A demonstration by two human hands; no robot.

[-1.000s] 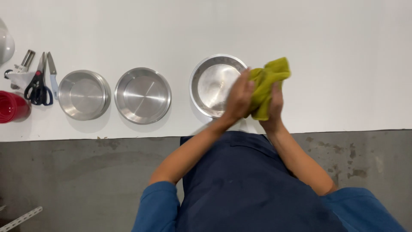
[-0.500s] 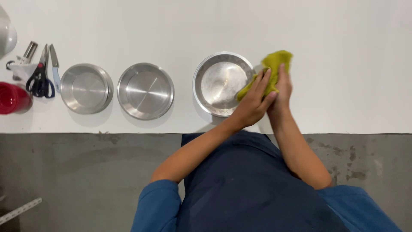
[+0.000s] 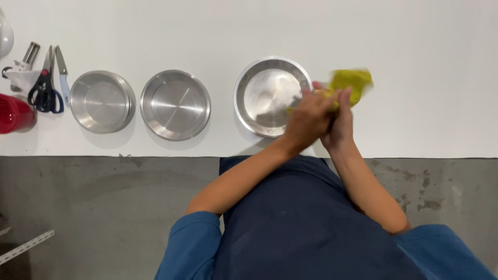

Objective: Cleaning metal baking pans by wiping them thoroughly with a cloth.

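Note:
Both of my hands are bunched together at the right rim of a round steel pan on the white table. A yellow-green cloth, blurred by motion, sticks out beyond my fingers. My left hand lies over my right hand, and both grip the cloth. The pan's inside looks shiny, with nothing in it. Part of its right rim is hidden by my hands.
Two more steel pans sit in a row to the left. Further left are black-handled scissors, a knife, a white holder and a red container. The table's front edge meets a grey floor.
My hands and the cloth have shifted lower over the pan's right rim, and the cloth now blurs as it moves. The pans have not moved.

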